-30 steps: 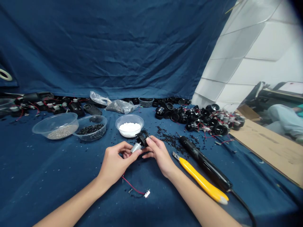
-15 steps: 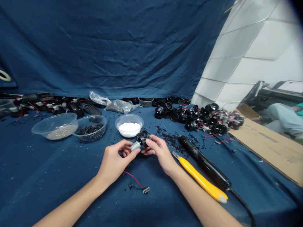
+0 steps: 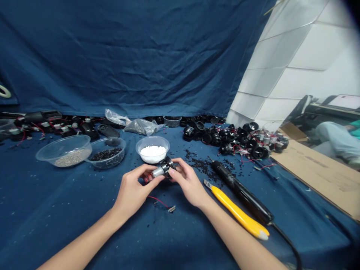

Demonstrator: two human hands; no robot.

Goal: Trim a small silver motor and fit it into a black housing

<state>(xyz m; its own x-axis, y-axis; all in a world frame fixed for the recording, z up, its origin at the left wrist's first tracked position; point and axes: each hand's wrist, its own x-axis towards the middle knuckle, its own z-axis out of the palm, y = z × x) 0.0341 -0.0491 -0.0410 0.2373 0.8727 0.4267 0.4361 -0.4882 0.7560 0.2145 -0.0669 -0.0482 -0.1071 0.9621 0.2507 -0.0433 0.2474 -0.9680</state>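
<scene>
A dark blue cloth (image 3: 126,56) hangs creased as a backdrop well beyond the fingers and runs down over the bench (image 3: 56,210), covering it all around them. To the right of the fingers, past the cloth's slanting edge, stands a white wall (image 3: 303,52) of large tiles. Below that wall, a flat brown cardboard sheet (image 3: 323,176) lies on the bench's right side. The light is even and soft, with faint shadows.

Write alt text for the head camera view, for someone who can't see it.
Two bare hands, left and right, hold a small motor with red wire over a blue cloth. Behind stand three bowls; to the right lie a yellow knife, a black tool and piled black parts.
</scene>
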